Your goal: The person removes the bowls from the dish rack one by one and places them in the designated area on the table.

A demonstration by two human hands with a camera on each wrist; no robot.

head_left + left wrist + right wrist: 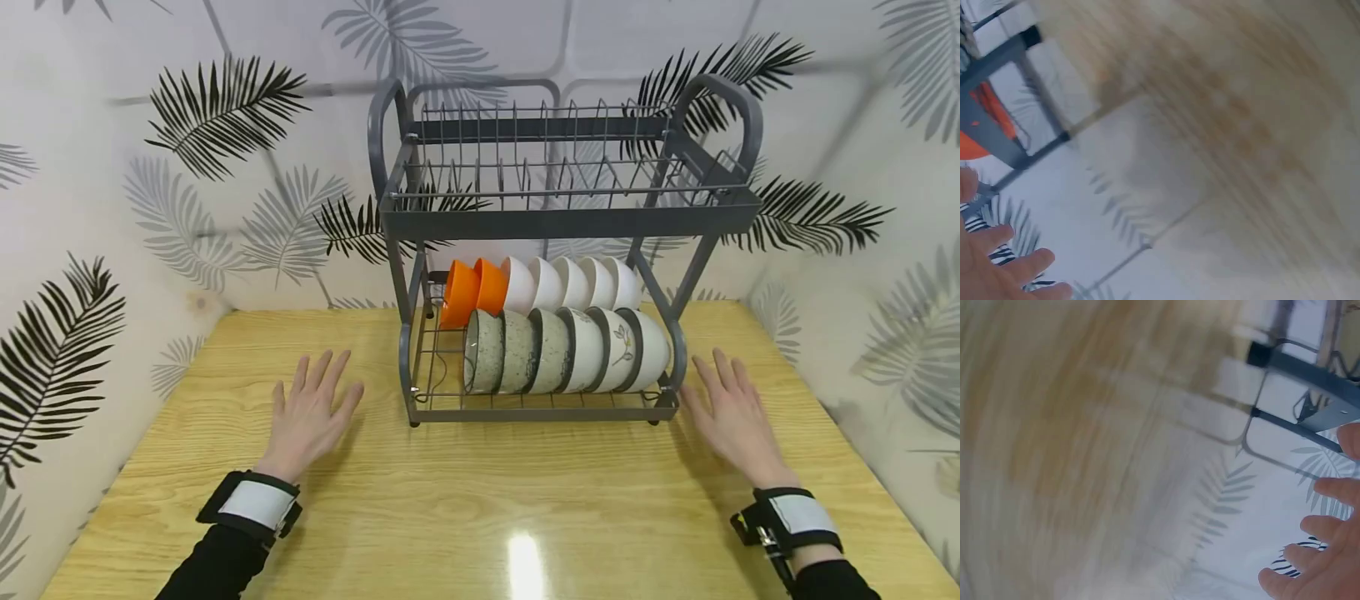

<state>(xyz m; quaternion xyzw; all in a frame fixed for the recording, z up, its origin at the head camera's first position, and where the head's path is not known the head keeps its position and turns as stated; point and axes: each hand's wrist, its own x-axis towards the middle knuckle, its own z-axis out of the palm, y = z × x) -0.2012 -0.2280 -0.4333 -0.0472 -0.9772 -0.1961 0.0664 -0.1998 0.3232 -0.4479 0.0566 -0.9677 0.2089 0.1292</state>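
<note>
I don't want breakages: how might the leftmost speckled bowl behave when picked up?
The speckled bowl looks ceramic, so it's probably stiff but chippable. Its smooth-looking surface may be slippery. Standing on edge in the rack, its round rim could let it roll or tip.

Rear bowls [575, 287] partly hidden behind front bowls [553, 352] at the front edge of the rack [536, 414], bench [405, 517] cut off along its near edge, left hand [985, 269], right hand [1332, 565] cropped in wrist views

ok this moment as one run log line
left hand: empty, fingers spread, left of rack | right hand: empty, fingers spread, right of rack | bowls: two rows, lower tier
</note>
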